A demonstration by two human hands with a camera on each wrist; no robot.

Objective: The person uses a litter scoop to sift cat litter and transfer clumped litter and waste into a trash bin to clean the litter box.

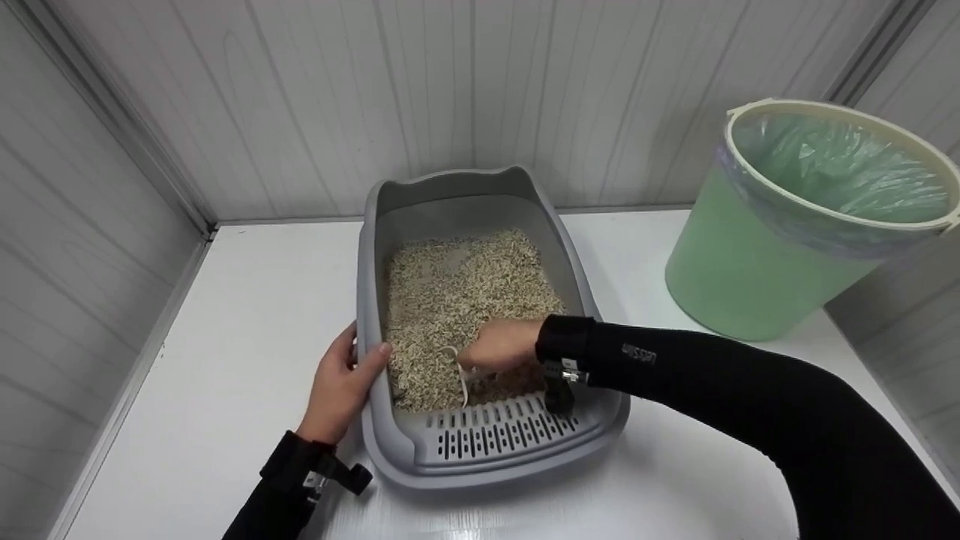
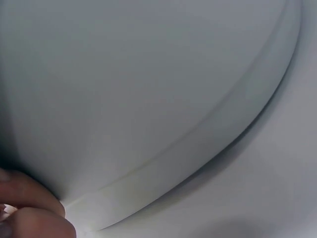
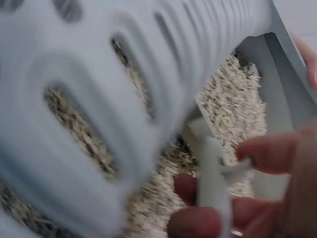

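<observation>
A grey litter box point(image 1: 366, 247) stands on a white table, part filled with pale pellet litter point(image 1: 465, 285). My left hand point(image 1: 341, 382) grips its left rim, thumb hooked over the edge; the left wrist view shows only the box's smooth outer wall point(image 2: 148, 99) and my fingertips point(image 2: 29, 208). My right hand point(image 1: 499, 346) reaches into the near end of the litter and holds a white scoop point(image 1: 455, 367). In the right wrist view the scoop's handle point(image 3: 213, 178) is pinched between my fingers point(image 3: 267, 153), just under the box's slotted ledge point(image 3: 99, 99). The scoop's head is hidden.
A green waste bin point(image 1: 757, 262) lined with a clear bag stands at the back right of the table point(image 1: 247, 322). White panelled walls close in the back and left side. The box's slotted ledge point(image 1: 502, 431) is at its near end.
</observation>
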